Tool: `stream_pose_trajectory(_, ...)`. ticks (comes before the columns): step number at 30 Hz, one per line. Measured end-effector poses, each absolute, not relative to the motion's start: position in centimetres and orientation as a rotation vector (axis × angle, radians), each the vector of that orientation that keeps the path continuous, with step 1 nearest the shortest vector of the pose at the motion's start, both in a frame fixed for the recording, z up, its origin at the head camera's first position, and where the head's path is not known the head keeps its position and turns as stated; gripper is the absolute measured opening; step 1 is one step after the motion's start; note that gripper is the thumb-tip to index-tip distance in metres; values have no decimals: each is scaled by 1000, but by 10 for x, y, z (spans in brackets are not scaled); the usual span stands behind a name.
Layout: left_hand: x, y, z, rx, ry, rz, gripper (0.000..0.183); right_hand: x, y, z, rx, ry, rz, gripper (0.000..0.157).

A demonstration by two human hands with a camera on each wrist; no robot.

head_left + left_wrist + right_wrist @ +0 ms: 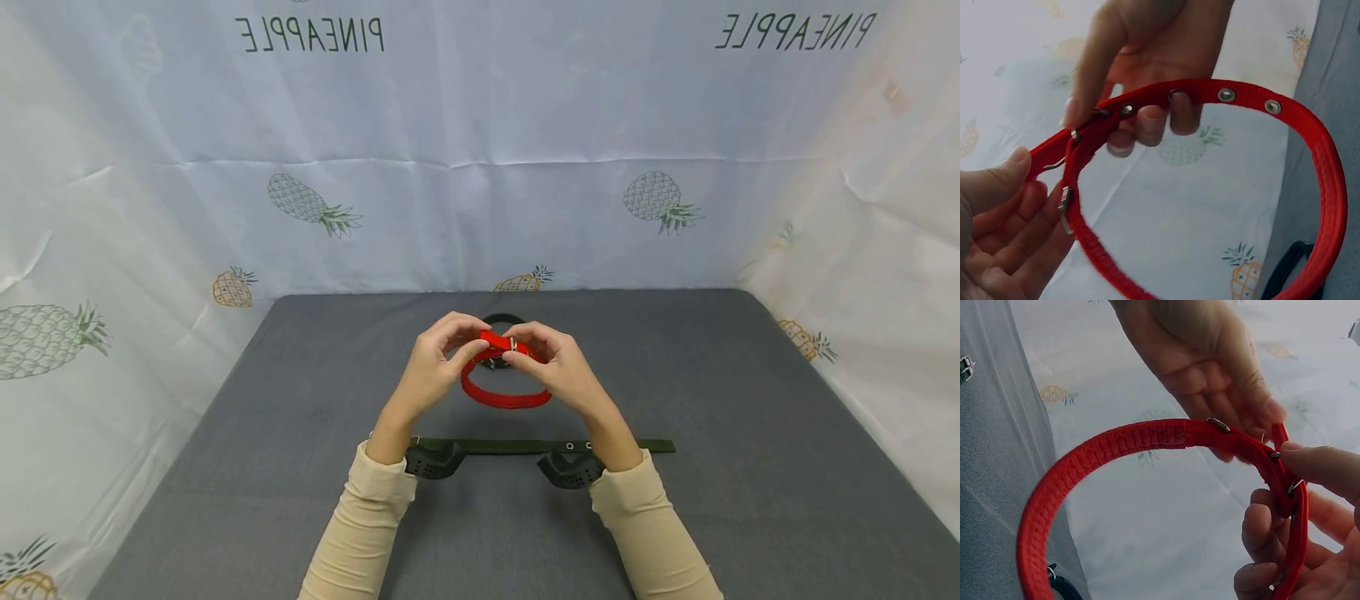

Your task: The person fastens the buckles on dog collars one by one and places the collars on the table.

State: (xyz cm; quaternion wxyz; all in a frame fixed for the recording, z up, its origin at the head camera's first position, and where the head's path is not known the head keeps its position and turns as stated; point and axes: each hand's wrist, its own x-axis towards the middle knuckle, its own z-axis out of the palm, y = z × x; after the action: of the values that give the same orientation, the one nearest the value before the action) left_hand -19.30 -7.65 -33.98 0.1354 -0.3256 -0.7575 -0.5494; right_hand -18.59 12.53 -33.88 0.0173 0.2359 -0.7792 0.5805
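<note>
A red collar (pixel 506 401) with metal eyelets and a buckle hangs as a closed loop between both hands, above the table. My left hand (pixel 444 350) pinches the strap's free end between thumb and fingers; the left wrist view shows that end (pixel 1047 153) passing out by the buckle. Beside the buckle (pixel 1296 486), my right hand (pixel 557 367) pinches the band with its thumb, and its other fingers lie around the eyelet part in the left wrist view. The buckle's prong is partly hidden by fingers.
A black collar (pixel 504 318) lies on the grey table (pixel 300 400) behind the hands, partly covered by them. Nearer, a green strap (pixel 495 447) with eyelets lies stretched out under the wrists. Black wrist mounts (pixel 435 461) sit on both arms. Pineapple-print cloth (pixel 480 225) surrounds the table.
</note>
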Motion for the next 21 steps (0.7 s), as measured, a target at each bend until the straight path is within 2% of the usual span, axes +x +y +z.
stream_pose_trajectory(8,-197,-82,-337,-913,-2117,-1630,22,-187,126,-338,716,-2397,1792,24)
stream_pose_trajectory(15,-196,-83,-334,-782,-1985,-1753,23,-188,129,-338,650,-2370,1810,20)
stream_pose_trajectory(21,-195,-82,-334,-793,-1975,-1814,26,-187,129,-338,656,-2391,1790,17)
